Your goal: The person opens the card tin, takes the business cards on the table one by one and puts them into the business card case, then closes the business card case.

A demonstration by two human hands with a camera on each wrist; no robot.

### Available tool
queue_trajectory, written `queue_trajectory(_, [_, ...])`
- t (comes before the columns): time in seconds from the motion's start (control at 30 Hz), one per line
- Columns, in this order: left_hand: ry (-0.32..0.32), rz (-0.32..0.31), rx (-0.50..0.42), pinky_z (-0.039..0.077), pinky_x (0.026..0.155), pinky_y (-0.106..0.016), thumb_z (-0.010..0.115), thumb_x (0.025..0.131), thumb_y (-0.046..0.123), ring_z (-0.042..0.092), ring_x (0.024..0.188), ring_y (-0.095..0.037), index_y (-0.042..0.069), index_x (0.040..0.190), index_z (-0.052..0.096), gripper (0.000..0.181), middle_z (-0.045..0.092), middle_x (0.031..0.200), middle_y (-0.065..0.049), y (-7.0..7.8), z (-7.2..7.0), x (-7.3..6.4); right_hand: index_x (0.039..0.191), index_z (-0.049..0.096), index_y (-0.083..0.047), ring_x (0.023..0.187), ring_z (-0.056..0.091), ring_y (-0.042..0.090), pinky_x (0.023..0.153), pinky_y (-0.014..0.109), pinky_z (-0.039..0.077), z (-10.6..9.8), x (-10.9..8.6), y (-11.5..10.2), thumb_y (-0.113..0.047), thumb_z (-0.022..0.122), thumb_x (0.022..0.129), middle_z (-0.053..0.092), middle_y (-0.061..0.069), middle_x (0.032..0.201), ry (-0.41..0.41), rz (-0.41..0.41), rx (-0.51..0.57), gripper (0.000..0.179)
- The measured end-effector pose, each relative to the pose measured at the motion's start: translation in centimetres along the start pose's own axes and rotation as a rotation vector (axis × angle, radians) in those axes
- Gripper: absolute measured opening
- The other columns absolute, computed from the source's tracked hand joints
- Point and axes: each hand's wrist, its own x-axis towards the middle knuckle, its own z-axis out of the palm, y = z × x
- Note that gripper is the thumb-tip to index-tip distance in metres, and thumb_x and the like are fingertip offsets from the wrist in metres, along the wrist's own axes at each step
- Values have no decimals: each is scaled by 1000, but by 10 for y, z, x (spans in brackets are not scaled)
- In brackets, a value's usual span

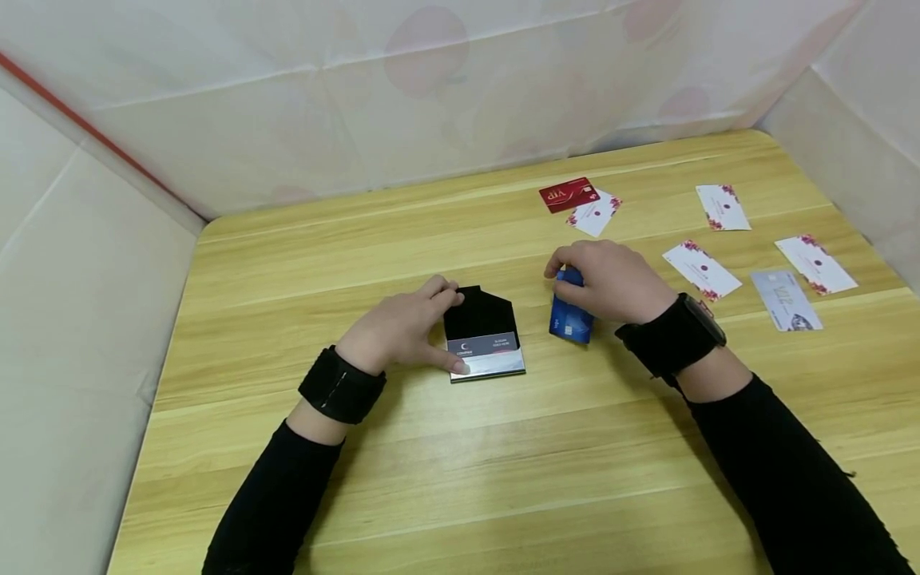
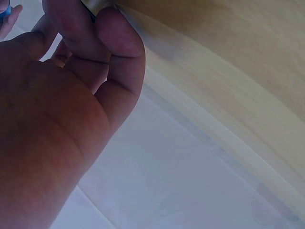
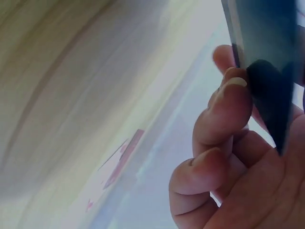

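Observation:
A card holder [image 1: 479, 315] lies with its black flap raised at the table's middle in the head view. Inside, a grey business card [image 1: 496, 344] shows above a silver front strip. My left hand [image 1: 398, 327] holds the holder at its left side, thumb on the front strip and fingers at the flap's back corner. To the right of it, my right hand [image 1: 621, 279] pinches a blue card [image 1: 573, 319] by its upper part between thumb and fingers. In the right wrist view the blue card [image 3: 269, 40] appears dark and steeply tilted.
A red VIP card [image 1: 568, 195] overlaps a white floral card [image 1: 598, 216] behind my right hand. To the right lie a silver VIP card [image 1: 785, 300] and more floral cards [image 1: 701, 270] on the wooden table [image 1: 402, 495]. Pale cloth walls [image 1: 345, 136] border the table.

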Motion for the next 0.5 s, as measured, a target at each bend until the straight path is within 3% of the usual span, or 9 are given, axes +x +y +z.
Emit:
queue_trajectory(0.23, [3, -2, 8, 51, 93, -34, 79, 72, 65, 60, 94, -18, 11, 152, 41, 103, 37, 146, 0, 0, 0, 0, 95, 67, -18, 75, 54, 20, 64, 35, 44, -2, 0, -5, -29, 69, 94, 62, 2, 82, 56, -31, 17, 12])
queue_trajectory(0.5, [-3, -6, 12, 51, 93, -33, 78, 72, 66, 59, 93, -18, 11, 152, 42, 103, 38, 144, 0, 1, -1, 0, 91, 65, -19, 68, 52, 17, 62, 33, 41, -7, -5, -10, -25, 66, 95, 60, -1, 75, 92, -70, 69, 8])
